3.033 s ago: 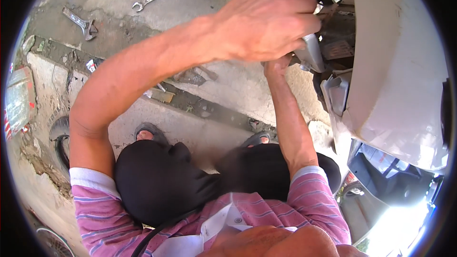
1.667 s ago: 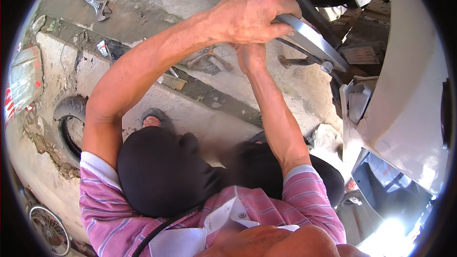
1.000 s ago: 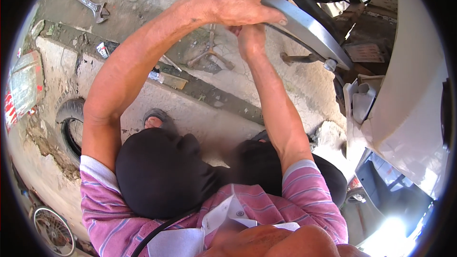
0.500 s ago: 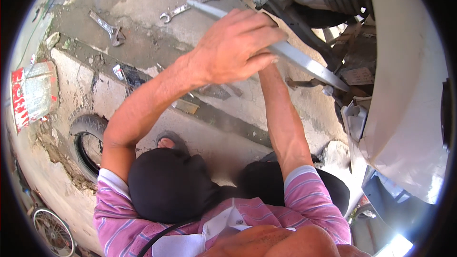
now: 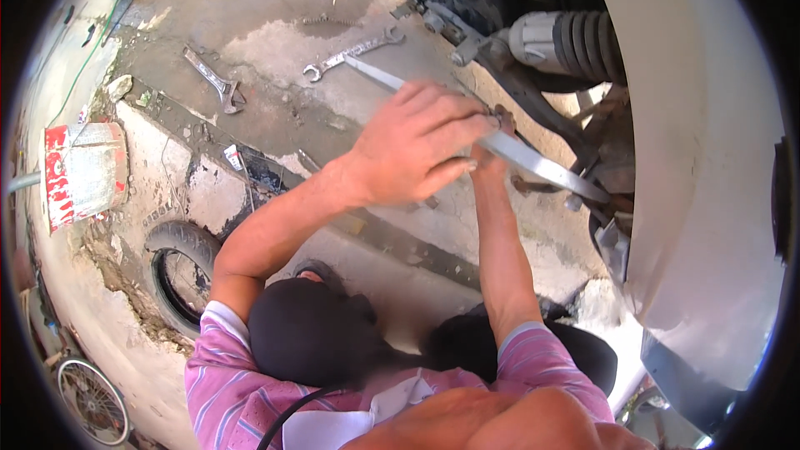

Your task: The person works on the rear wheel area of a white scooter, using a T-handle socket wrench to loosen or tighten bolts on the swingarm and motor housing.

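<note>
A long, flat, silvery metal bar slants from a thin far-left end down to the right, where its end reaches in among the dark car suspension parts. My left hand lies over the middle of the bar, fingers bent across its top and thumb on the near side. Beneath the bar is my right hand, coming up from below. Its fingertips show past the bar's far edge, and the left hand and bar hide the rest. Beyond them, a double-ended wrench rests on the ground, with the bar's thin end close by.
An adjustable wrench lies at the far left. Further left stand a red-and-white bucket, a small tyre and a spoked wheel. A ribbed rubber boot and a pale car body panel occupy the right side.
My view has shifted, so the ground things sit lower and further right. The left hand's fingers look less tightly curled on the bar. More of the right hand shows below it.
</note>
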{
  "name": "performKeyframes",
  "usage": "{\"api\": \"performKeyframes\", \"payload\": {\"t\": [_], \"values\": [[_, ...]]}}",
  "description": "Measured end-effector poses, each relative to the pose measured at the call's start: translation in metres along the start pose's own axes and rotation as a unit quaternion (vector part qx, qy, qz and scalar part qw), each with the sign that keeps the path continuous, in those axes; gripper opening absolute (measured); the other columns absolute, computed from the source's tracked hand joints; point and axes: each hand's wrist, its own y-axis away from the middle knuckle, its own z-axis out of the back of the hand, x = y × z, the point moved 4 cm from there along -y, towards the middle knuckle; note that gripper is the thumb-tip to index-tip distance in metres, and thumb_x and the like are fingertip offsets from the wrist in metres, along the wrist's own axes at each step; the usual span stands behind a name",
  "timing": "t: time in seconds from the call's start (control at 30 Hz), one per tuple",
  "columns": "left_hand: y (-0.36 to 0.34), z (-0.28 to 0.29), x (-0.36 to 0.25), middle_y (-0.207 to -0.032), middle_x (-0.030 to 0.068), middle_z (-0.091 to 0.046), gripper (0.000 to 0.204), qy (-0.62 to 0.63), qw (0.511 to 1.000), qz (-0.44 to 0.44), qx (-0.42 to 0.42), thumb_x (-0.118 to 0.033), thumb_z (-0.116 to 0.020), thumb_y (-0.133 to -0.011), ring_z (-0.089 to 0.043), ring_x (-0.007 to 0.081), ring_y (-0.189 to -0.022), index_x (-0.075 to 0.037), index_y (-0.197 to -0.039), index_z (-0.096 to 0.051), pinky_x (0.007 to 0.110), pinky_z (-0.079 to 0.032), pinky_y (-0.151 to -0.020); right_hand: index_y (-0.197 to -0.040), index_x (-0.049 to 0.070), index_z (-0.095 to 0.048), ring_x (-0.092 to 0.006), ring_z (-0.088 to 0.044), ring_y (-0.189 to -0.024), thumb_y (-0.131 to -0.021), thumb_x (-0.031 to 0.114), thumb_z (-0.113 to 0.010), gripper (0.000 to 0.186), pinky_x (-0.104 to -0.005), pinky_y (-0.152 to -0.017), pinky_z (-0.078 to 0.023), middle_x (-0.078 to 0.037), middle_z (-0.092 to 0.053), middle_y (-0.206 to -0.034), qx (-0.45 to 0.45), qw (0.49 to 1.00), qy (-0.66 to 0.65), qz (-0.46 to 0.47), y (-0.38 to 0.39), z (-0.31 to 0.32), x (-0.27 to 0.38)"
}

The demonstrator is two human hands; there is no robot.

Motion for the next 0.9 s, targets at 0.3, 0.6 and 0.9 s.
{"api": "performKeyframes", "payload": {"t": [0.3,0.6,0.9], "values": [[0.002,-0.005,0.001,-0.116,0.0145,-0.062,0.049,0.021,0.999,0.014,-0.029,-0.017,-0.076,-0.075,-0.06,0.0358,-0.101,-0.004,-0.119,-0.06,0.049,-0.046,-0.09,-0.094,0.01,-0.047,-0.0119,-0.044,-0.08,-0.098,0.03,-0.052,0.02,-0.0284,-0.07,-0.035,-0.002,-0.046,-0.085,0.037,0.998,0.044,0.004,-0.005,-0.055,-0.008],[0.004,-0.001,-0.001,-0.113,0.0113,-0.062,0.045,0.004,0.998,0.018,-0.052,-0.017,-0.075,-0.072,-0.06,0.033,-0.1,-0.004,-0.113,-0.063,0.044,-0.047,-0.088,-0.135,0.009,-0.043,-0.0143,-0.042,-0.124,-0.106,0.027,-0.037,0.035,-0.0315,-0.108,-0.032,-0.005,-0.048,-0.127,0.239,0.937,0.075,-0.242,0.032,-0.105,-0.013],[0.019,0.0,0.001,-0.116,0.0088,-0.061,0.051,0.007,0.999,0.017,-0.047,-0.016,-0.076,-0.071,-0.059,0.0286,-0.104,-0.006,-0.119,-0.061,0.043,-0.046,-0.091,-0.141,0.009,-0.042,-0.0172,-0.042,-0.132,-0.105,0.034,-0.036,0.045,-0.0355,-0.113,-0.033,-0.007,-0.046,-0.138,0.228,0.963,0.006,-0.141,0.01,-0.067,-0.014]]}}
